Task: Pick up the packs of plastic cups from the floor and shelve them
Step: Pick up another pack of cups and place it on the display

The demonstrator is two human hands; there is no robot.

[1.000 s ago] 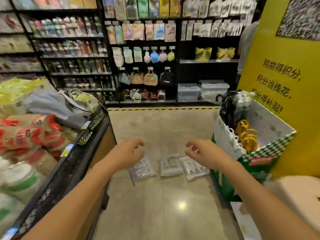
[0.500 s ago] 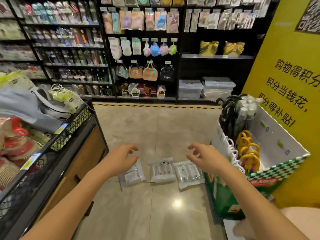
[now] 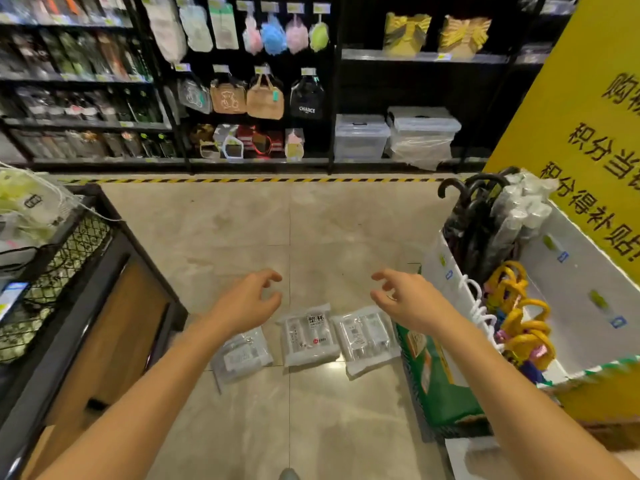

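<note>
Left hand: the left hand [image 3: 247,303] reaches out over the floor at about 9 o'clock from the view's centre, palm down, fingers loosely curled and grasping nothing.
Right hand: the right hand [image 3: 405,299] is held out at about 3 o'clock from centre, level with the left one, fingers loosely bent and grasping nothing.
Packs: three clear packs of plastic cups lie flat in a row on the tiled floor [image 3: 242,220], just toward 6 o'clock of the hands.
Left pack: the left pack [image 3: 242,355] lies under the left wrist, which covers its far corner; I cannot tell whether they touch.
Middle pack: the middle pack [image 3: 309,336] has its printed label up and lies between the two hands.
Right pack: the right pack [image 3: 367,336] lies just beside the middle one, at its 3 o'clock, below the right hand.
Wire display: a black mesh-sided stand [image 3: 79,244] with bagged goods sits at 9 o'clock.
Cardboard bin: a white and green bin [image 3: 585,306] at 3 o'clock holds umbrellas [image 3: 523,323] with yellow handles.
Far wall: dark shelving [image 3: 242,98] at 12 o'clock carries bags and hanging goods.
Sign: a yellow board [image 3: 595,133] stands at 2 o'clock.
</note>
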